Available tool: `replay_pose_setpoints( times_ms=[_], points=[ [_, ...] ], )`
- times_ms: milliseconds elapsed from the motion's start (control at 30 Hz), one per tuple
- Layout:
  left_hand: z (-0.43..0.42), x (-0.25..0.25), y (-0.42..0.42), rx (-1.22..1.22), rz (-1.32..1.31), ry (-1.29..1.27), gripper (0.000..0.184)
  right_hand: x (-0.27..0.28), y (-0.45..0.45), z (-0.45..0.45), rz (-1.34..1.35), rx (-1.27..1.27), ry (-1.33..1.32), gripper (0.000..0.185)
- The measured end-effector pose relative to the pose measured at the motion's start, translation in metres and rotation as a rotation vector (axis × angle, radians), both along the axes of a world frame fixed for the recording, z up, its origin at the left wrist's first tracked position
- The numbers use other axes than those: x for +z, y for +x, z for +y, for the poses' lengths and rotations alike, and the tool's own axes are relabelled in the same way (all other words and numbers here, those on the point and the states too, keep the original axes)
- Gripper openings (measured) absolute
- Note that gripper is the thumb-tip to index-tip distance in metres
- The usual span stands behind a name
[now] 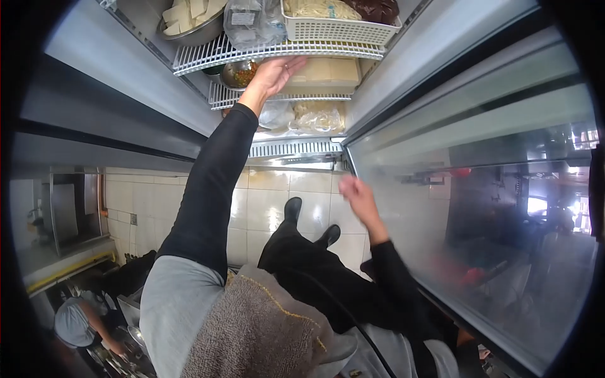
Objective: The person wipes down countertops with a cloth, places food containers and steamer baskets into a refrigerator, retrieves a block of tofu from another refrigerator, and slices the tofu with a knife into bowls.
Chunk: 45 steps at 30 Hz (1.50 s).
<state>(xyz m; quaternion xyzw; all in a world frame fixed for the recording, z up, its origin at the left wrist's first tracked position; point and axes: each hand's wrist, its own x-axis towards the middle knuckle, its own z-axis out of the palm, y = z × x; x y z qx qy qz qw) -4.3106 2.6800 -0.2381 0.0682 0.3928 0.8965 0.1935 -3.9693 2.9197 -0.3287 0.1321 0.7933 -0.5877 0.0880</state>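
Observation:
My left hand point(276, 75) reaches into the refrigerator beneath the upper wire shelf point(277, 50), fingers stretched out with nothing seen in them. Right beside it are pale, flat blocks point(324, 72) on the middle level. On its other side is a metal bowl point(238, 75) of colorful diced food. Lower down, my right hand point(360, 198) hangs in front of the open glass door point(504, 208); motion smears its fingers, and no object shows in it.
On the upper shelf are a metal bowl point(205, 31) of white chunks, clear plastic bags point(252, 22) and a white basket point(340, 30) of packed food. Bagged food point(318, 116) lies lower down. Another person point(79, 321) is at the lower left. The floor point(268, 208) is tiled.

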Motion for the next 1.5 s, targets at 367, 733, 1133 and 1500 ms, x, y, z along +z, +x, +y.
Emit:
replay_pose_setpoints(
  times_ms=[367, 733, 1133, 1500],
  points=[
    [-0.053, -0.012, -0.044, 0.372, 1.007, -1.556, 0.039, 0.079, -0.336, -0.065, 0.374, 0.357, 0.863, 0.039],
    [-0.047, 0.008, -0.03, 0.338, 0.869, -1.491, 0.038, 0.111, -0.377, -0.107, 0.502, 0.672, 1.106, 0.038],
    [-0.054, 0.001, -0.038, 0.321, 0.87, -1.401, 0.032, 0.11, -0.406, -0.114, 0.471, 0.788, 1.101, 0.039],
    [-0.053, -0.012, -0.05, 0.311, 0.924, -1.506, 0.04, 0.081, -0.411, -0.102, 0.691, 0.695, 0.994, 0.036]
  ],
)
